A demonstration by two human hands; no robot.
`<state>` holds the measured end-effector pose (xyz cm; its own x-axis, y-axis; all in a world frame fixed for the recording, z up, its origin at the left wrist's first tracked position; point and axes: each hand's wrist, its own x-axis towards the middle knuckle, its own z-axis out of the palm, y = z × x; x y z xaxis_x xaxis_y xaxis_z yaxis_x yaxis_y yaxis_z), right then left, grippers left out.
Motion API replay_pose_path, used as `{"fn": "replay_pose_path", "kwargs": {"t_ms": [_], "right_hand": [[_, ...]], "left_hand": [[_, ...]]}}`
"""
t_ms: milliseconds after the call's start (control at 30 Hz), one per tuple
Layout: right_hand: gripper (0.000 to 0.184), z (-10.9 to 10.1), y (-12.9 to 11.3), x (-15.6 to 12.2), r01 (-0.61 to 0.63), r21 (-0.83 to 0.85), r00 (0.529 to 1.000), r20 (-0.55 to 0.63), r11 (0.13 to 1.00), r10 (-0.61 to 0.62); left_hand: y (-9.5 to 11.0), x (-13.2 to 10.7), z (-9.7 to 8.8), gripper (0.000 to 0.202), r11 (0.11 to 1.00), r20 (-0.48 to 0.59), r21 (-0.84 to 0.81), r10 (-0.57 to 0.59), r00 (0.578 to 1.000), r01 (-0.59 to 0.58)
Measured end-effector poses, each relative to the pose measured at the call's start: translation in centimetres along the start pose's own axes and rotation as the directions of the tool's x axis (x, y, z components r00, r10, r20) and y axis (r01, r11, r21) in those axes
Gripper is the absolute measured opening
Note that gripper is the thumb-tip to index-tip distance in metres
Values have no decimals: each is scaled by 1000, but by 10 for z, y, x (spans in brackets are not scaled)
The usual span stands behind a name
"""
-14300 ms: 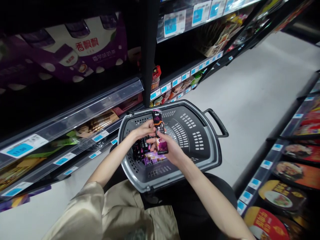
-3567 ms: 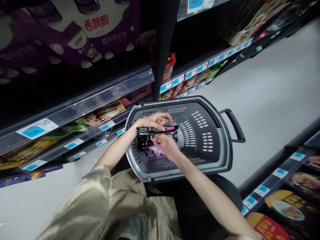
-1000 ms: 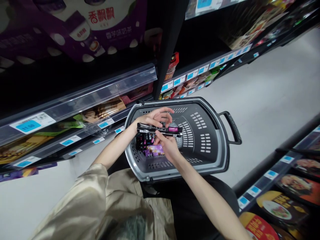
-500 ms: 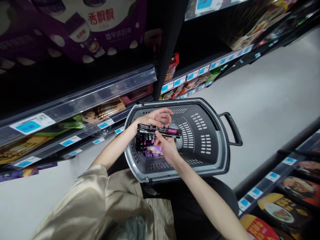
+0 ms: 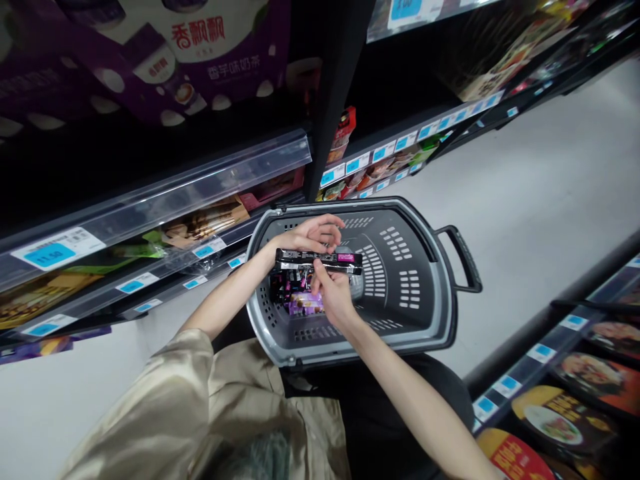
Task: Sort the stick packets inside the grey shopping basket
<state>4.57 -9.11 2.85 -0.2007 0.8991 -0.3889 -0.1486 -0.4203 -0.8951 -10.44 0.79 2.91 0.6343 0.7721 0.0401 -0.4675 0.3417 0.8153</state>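
Note:
My right hand (image 5: 333,291) pinches a slim black packet with a pink end (image 5: 319,261) between thumb and fingers, holding it lengthwise over a shopping basket (image 5: 425,337). Just beyond the packet, my left hand (image 5: 316,235) has its fingers loosely curled and apart, with nothing visible in them. The packet's left part lies close by the left palm and wrist; whether they touch I cannot tell. Down in the basket's left end are a purple packet (image 5: 306,303) and several small dark and pink packets (image 5: 290,283), partly covered by the right hand and the held packet.
Shelves with price tags (image 5: 57,251) run along the left, holding a purple milk tea box (image 5: 220,40). The basket's black handle (image 5: 467,263) sticks out to the right. Bowl-shaped food packs (image 5: 563,427) sit on a low shelf at lower right. Pale floor (image 5: 525,180) shows between the shelves.
The black packet has turned slightly in my right hand, so more of its printed face shows. My left hand stays nearly in place. The whole view has shifted a little.

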Motion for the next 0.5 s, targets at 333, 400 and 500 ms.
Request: {"fn": "replay_pose_path", "kwargs": {"t_ms": [333,400,500], "right_hand": [[35,-3,-9,2,-109,216,991,98,970,90],[33,-3,-10,2,-115,240,990,107,964,92],[34,-3,-10,1,-126,270,991,76,955,109]], "left_hand": [[3,1,0,65,998,46,47,29,999,-31],[1,1,-1,63,998,34,49,34,999,-36],[-1,0,-4,61,998,32,65,26,999,-28]]}}
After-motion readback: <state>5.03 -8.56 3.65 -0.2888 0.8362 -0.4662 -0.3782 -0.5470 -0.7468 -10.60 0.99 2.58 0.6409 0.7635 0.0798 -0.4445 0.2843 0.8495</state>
